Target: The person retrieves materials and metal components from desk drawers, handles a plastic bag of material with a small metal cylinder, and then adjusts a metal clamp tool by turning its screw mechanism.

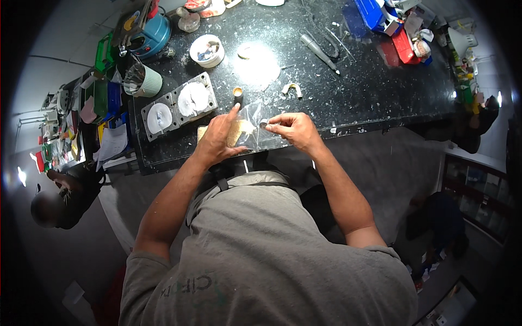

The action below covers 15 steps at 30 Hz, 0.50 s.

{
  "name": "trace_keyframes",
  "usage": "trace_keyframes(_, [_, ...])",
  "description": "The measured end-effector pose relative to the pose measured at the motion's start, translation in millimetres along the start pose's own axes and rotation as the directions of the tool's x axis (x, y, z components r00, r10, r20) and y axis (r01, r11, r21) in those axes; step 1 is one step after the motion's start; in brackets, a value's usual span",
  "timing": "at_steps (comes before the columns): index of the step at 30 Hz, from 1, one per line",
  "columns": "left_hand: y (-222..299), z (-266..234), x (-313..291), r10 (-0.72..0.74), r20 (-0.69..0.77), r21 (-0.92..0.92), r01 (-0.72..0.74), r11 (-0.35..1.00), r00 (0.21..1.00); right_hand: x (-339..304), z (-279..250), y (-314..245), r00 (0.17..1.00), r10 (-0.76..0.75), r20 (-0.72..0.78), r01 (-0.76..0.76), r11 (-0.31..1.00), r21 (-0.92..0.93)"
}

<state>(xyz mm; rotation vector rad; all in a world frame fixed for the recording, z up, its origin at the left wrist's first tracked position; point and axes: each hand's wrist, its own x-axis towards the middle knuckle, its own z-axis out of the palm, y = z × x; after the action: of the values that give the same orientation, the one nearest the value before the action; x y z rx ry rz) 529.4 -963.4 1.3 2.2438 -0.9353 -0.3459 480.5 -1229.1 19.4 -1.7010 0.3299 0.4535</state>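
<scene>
My left hand rests over a clear plastic bag at the table's front edge, gripping it with the thumb and index finger well apart. Yellowish grainy stuff shows inside the bag. My right hand pinches a small, dark, round piece at the bag's right side; its exact kind is too small to tell. Just beyond my left index fingertip stands a little black cylinder with an orange inside. To the left lies an opened metal flask, its two halves filled with white plaster.
A white tub and a pale ribbed cup stand behind the flask. Toward the back right lie a dental arch and a corded handpiece. Blue and red bins crowd the far right corner. Bright light glares mid-table.
</scene>
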Motion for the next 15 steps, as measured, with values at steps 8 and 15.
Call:
trace_keyframes(8, [3.8, 2.4, -1.5, 0.028, -0.016, -0.057, -0.029, 0.998, 0.999, -3.2, 8.3, -13.4, 0.991, -0.054, 0.121, 0.094, 0.93, -0.356])
trace_keyframes(15, [6.1, 11.6, 5.1, 0.147, 0.054, -0.128, -0.139, 0.982, 0.988, 13.5, 44.3, 29.8, 0.751, -0.653, 0.095, 0.626, 0.659, -0.417])
